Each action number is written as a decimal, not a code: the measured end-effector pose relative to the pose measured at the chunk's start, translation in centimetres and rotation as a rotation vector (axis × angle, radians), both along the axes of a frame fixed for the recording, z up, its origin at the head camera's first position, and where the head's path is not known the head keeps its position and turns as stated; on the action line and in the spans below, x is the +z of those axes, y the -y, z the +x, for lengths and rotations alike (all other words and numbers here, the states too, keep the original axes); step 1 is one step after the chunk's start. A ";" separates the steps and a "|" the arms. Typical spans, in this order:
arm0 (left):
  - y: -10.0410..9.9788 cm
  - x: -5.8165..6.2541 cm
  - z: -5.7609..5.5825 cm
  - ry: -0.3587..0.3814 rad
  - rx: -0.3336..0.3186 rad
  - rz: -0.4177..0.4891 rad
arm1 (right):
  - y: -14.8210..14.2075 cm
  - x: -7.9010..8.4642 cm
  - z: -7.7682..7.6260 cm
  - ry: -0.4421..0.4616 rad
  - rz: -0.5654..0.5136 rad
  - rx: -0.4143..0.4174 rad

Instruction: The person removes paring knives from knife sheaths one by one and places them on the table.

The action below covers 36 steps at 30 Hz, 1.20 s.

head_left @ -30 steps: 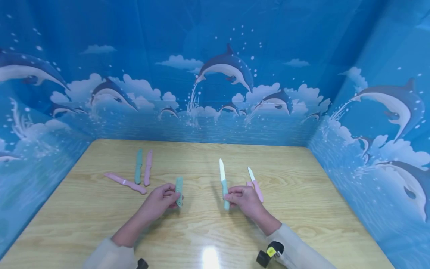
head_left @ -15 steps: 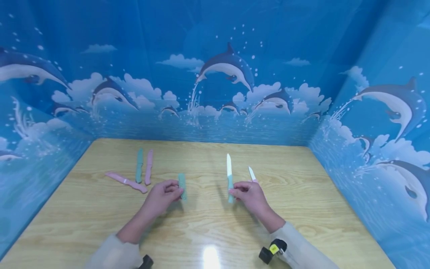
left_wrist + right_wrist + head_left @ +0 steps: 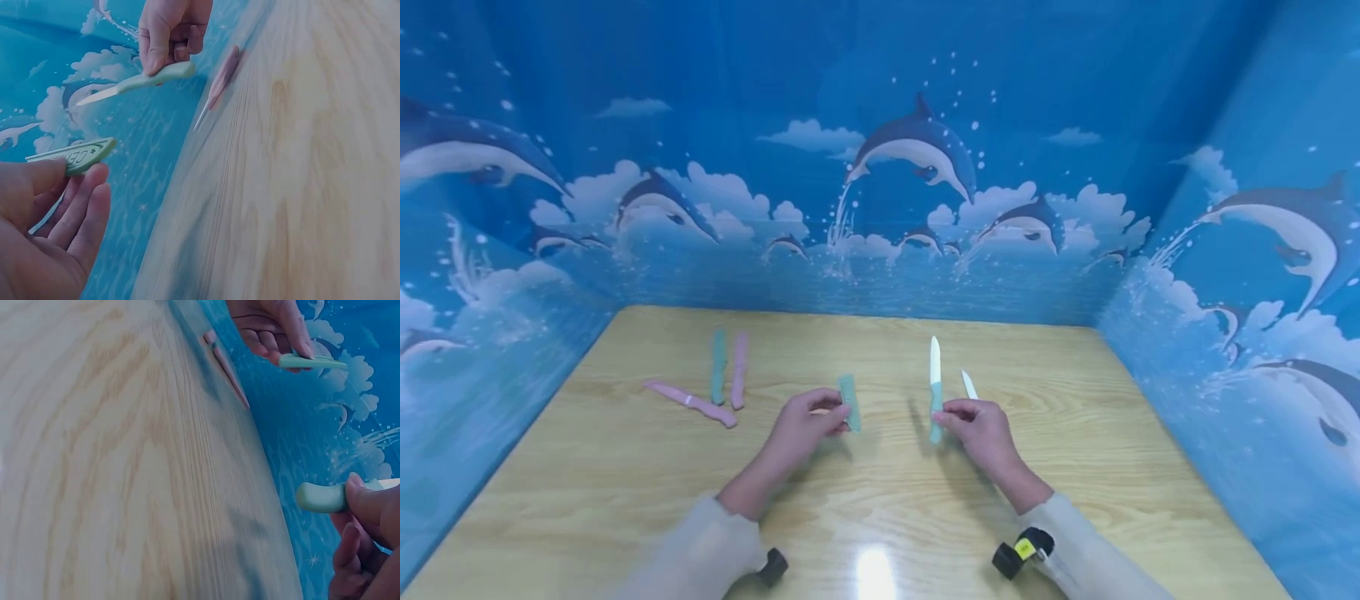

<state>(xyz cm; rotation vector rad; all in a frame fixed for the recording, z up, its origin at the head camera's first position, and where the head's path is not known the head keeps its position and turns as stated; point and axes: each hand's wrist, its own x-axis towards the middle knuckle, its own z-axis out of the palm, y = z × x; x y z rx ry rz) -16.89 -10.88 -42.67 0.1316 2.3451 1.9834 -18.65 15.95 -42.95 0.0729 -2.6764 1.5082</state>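
My left hand [image 3: 808, 421] pinches a green knife sheath [image 3: 849, 403] between thumb and fingers, raised over the table. Raised lettering shows on the sheath [image 3: 84, 155] in the left wrist view. In my right hand [image 3: 983, 429] is a paring knife [image 3: 936, 400] with a light green handle and white blade, the tip pointing away from me. Sheath and knife are apart, side by side. Behind the right hand lies a pink-handled knife [image 3: 223, 78] with a bare blade; in the head view its handle is hidden by that hand.
On the left of the wooden table [image 3: 647, 492] lie a pink knife [image 3: 691, 402], a green sheathed knife [image 3: 718, 367] and another pink knife [image 3: 739, 371]. A blue dolphin-print curtain [image 3: 850, 275] borders the table's back and sides.
Both hands have moved right and a little farther from me, the left with the sheath more, so the gap to the knife has narrowed. The right hand now covers the pink handle.
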 end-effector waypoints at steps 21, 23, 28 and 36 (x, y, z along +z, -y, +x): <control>-8.3 -2.1 -4.0 0.028 -0.071 -0.146 | -2.7 -1.3 -1.8 0.093 -0.039 -0.014; -8.9 -2.3 -4.3 0.043 -0.075 -0.176 | -2.8 -1.5 -1.9 0.100 -0.027 -0.021; -9.8 -2.7 -4.5 0.071 -0.065 -0.215 | -2.7 -1.8 -2.1 0.095 0.015 -0.020; -10.6 -3.0 -4.7 0.076 -0.074 -0.246 | -2.7 -1.8 -2.2 0.089 0.076 -0.036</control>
